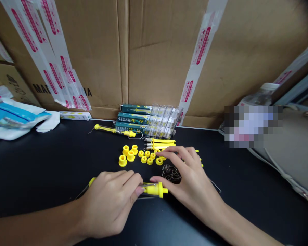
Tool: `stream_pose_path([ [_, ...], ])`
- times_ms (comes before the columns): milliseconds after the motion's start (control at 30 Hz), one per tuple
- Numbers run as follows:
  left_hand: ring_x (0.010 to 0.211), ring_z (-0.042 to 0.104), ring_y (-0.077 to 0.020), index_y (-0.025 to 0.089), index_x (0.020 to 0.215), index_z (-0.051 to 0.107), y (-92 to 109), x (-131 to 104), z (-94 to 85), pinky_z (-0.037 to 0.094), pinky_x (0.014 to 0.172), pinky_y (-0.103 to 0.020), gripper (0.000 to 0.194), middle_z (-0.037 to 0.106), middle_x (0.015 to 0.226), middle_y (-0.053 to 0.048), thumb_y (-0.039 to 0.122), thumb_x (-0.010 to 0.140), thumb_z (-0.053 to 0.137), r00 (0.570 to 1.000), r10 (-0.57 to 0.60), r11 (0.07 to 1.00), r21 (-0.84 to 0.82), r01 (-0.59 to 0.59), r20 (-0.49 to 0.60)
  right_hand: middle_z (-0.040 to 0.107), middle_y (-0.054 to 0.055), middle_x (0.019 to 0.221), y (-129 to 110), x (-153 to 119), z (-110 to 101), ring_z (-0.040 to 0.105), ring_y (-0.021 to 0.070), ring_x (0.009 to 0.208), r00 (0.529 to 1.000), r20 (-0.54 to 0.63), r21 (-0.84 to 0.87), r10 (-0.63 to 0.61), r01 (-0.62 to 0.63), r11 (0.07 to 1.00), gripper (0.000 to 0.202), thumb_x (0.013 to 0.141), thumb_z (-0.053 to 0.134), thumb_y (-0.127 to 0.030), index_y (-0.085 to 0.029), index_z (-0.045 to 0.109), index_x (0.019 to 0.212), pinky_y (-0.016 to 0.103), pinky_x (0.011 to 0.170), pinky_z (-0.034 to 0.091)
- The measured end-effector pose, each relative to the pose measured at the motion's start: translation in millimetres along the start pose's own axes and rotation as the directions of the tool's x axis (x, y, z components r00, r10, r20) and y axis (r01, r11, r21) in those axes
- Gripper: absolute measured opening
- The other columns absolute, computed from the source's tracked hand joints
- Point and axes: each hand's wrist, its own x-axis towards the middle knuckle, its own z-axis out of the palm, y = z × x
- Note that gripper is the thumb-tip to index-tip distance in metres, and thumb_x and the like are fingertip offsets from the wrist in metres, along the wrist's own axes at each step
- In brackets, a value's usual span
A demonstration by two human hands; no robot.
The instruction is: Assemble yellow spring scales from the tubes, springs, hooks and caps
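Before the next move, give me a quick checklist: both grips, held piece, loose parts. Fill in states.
1. Left grip closed around the yellow-ended tube: ok.
2. Right grip free: ok, thumb and fingers apart, nothing seen held.
3. Yellow collar exposed beyond the left grip: ok.
4. Right fingertips clear of the small yellow rings: cannot tell, they overlap or nearly so from this angle.
5. Dark metal springs and hooks separated: not ok, bunched together beside the right grip.
6. Flanged yellow caps in view: ok, grouped left of the small rings.
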Motion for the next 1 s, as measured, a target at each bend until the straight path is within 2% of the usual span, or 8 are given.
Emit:
stream_pose_path([
  [67,0.055,0.06,-0.0191,0.019,0.085,0.055,0,0,-0.2,0.043,0.05,-0.031,0.03,0.061,0.07,-0.002,0.015,0.1,0.029,1.0,-0.007,1.0,-0.001,0.007,0.011,0.061,0.01,0.113,4,-2,-8,0.049,0.0316,0.102,0.999,0.045,0.03,-0.009,0.008,1.0,0.041,0.078,0.082,-0.031,-0.021,0.062,0.113,0.053,0.088,0.048],
  [167,0.058,0.062,-0.0201,0.018,0.086,0.056,0,1,-0.5,0.045,0.051,-0.032,0.031,0.062,0.072,-0.002,0.015,0.1,0.028,1.0,-0.01,1.0,0.005,0.01,0.009,0.058,0.009,0.112,10,-5,-15,0.048,0.0308,0.103,0.992,0.123,0.072,-0.027,0.018,0.997,0.029,0.081,0.078,-0.023,-0.024,0.063,0.106,0.051,0.087,0.048],
  [300,0.058,0.063,-0.0209,0.018,0.088,0.057,1,1,-0.9,0.045,0.051,-0.032,0.032,0.062,0.071,-0.002,0.015,0.1,0.028,1.0,-0.002,1.0,0.013,0.002,0.002,0.056,0.01,0.113,15,-8,-14,0.047,0.0306,0.103,0.989,0.123,0.05,-0.088,0.082,0.995,0.011,0.087,0.072,-0.023,-0.026,0.069,0.098,0.052,0.086,0.049],
  [433,0.059,0.063,-0.0204,0.018,0.088,0.057,0,1,-0.9,0.045,0.051,-0.031,0.032,0.062,0.071,-0.002,0.016,0.101,0.028,1.0,0.005,1.0,0.02,-0.005,-0.006,0.059,0.011,0.11,17,-10,-10,0.048,0.0295,0.099,0.988,0.098,0.027,-0.119,0.117,0.993,0.013,0.088,0.072,-0.024,-0.023,0.071,0.102,0.054,0.087,0.05],
  [633,0.061,0.061,-0.0187,0.019,0.088,0.054,-2,-2,4.4,0.044,0.056,-0.029,0.032,0.061,0.073,-0.002,0.018,0.103,0.025,1.0,-0.014,1.0,-0.013,0.014,0.008,0.064,0.01,0.102,9,-9,-15,0.05,0.026,0.093,0.988,0.099,0.072,-0.116,0.109,0.991,0.009,0.092,0.067,-0.02,-0.021,0.075,0.094,0.043,0.077,0.054],
  [833,0.06,0.057,-0.0193,0.02,0.088,0.053,-3,-6,9.9,0.041,0.055,-0.031,0.032,0.059,0.073,-0.001,0.019,0.103,0.025,0.999,-0.032,0.999,-0.029,0.032,0.013,0.073,0.006,0.091,9,-8,-17,0.055,0.0227,0.086,0.983,0.067,0.148,-0.17,0.158,0.976,0.011,0.095,0.064,-0.023,-0.02,0.074,0.099,0.04,0.076,0.054],
  [1000,0.061,0.059,-0.0198,0.02,0.089,0.053,-3,-4,8.3,0.042,0.055,-0.031,0.031,0.059,0.073,-0.002,0.019,0.102,0.025,0.999,-0.03,0.999,-0.04,0.03,0.014,0.075,0.004,0.09,10,-11,-15,0.057,0.0221,0.086,0.975,0.13,0.171,-0.182,0.159,0.972,0.012,0.095,0.063,-0.018,-0.022,0.072,0.101,0.04,0.077,0.054],
])
